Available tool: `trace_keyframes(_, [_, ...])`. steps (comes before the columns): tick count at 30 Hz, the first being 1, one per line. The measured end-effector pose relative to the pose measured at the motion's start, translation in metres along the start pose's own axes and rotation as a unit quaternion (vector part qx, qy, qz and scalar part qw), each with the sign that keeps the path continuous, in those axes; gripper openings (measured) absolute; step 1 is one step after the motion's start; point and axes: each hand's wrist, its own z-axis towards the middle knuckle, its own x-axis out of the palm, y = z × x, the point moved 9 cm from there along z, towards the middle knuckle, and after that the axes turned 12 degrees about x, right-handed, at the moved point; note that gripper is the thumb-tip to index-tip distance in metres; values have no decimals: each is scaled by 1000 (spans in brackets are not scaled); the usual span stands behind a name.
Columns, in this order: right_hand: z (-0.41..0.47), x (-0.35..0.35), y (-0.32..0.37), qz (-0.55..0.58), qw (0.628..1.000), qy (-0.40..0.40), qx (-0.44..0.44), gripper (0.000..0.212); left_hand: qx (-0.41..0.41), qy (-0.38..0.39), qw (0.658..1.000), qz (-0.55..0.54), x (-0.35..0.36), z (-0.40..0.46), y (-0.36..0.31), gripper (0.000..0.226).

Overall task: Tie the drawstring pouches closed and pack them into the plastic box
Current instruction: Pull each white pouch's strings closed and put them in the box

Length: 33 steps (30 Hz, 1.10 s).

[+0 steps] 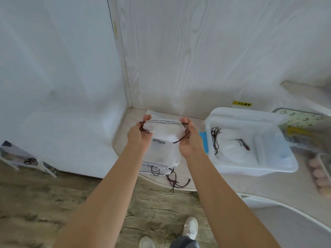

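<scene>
head view: my left hand [138, 134] and right hand [189, 138] each pinch a cord end of the top pouch [163, 133], pulling outward to cinch it; plastic box [279, 169] waits right.

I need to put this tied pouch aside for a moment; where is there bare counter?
Bare counter lies in front of the plastic box, right of the loose cords. A thinner strip runs along the wall behind the held pouch. It is crowded under both hands, where the pouch pile lies.

White woodgrain wall [206, 51], pale counter [268, 187], weathered plank floor [44, 203]
</scene>
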Motion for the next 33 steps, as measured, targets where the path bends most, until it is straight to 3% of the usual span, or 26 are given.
trace_keyframes(3, [-3, 13, 8, -46, 999, 12, -16, 19, 2, -16, 1000, 5, -7, 4, 4, 38])
trace_keyframes(5, [-9, 22, 19, -178, 982, 21, -57, 17, 22, 3, 998, 65, -6, 6, -2, 39])
trace_keyframes(6, [-13, 29, 26, -284, 954, 28, -92, 17, 30, 14, 995, 99, -4, 7, -5, 39])
trace_keyframes(7, [-18, 37, 31, -403, 905, 36, -134, 18, 36, 21, 991, 129, -1, 9, -8, 39])
trace_keyframes(9, [-27, 55, 32, -605, 766, 49, -212, 18, 41, 25, 988, 145, 3, 11, -11, 38])
trace_keyframes(11, [-35, 68, 31, -707, 653, 47, -267, 18, 51, 27, 988, 143, 7, 12, -13, 38])
trace_keyframes(13, [-43, 78, 30, -748, 589, 48, -304, 17, 71, 27, 985, 157, 9, 11, -17, 37])
trace_keyframes(15, [-51, 83, 27, -770, 547, 60, -322, 21, 83, 26, 980, 181, 11, 9, -22, 37])
trace_keyframes(21, [-63, 72, 9, -806, 489, 118, -312, 20, 55, -14, 993, 106, 14, 8, -29, 41])
trace_keyframes(24, [-63, 60, 2, -821, 448, 101, -341, 20, 62, -16, 992, 105, 23, 4, -29, 40])
trace_keyframes(27, [-66, 50, 2, -826, 371, 29, -423, 18, 74, 25, 983, 169, 34, 0, -29, 36])
trace_keyframes(29, [-65, 43, 10, -843, 319, -38, -431, 40, 125, 85, 939, 310, 44, 2, -37, 33])
trace_keyframes(30, [-63, 39, 12, -860, 288, -62, -416, 50, 160, 132, 892, 402, 50, 2, -40, 31])
trace_keyframes(33, [-61, 36, 16, -893, 200, -95, -391, 48, 266, 273, 665, 643, 69, -15, -39, 21])
